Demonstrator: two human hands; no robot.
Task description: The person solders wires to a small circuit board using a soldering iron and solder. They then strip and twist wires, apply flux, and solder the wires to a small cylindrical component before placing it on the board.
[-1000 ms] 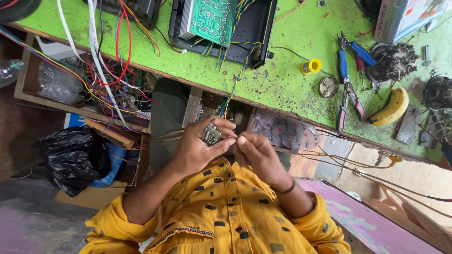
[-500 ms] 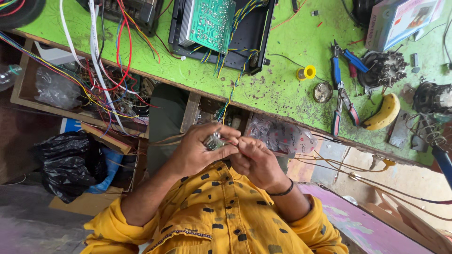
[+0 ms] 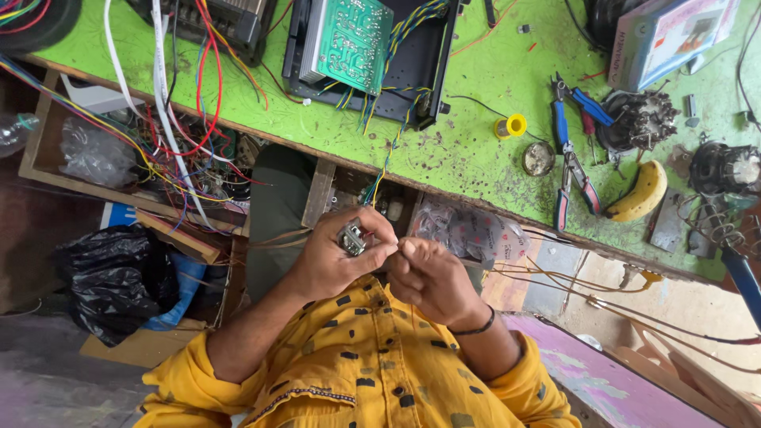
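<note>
My left hand (image 3: 329, 261) holds a small grey metal electrical part (image 3: 351, 238) between thumb and fingers, just above my yellow patterned shirt. My right hand (image 3: 434, 279), a dark band at its wrist, has its fingertips pinched on a thin wire (image 3: 400, 250) right beside that part. The two hands touch at the fingertips. A bundle of blue and yellow wires (image 3: 386, 154) runs from near the hands up to a green circuit board (image 3: 351, 41) in a black chassis (image 3: 428, 71) on the green bench (image 3: 476, 158).
On the bench lie blue-handled pliers (image 3: 564, 162), a yellow solder spool (image 3: 514, 125), a round tin (image 3: 539, 158), a banana (image 3: 639, 194) and a printed box (image 3: 666, 36). A wooden drawer of tangled coloured wires (image 3: 186, 154) hangs left. A black plastic bag (image 3: 119, 277) sits on the floor.
My right hand's fingers have closed in on the part held in my left hand. Both hands stay low in front of my shirt; the view has shifted slightly.
</note>
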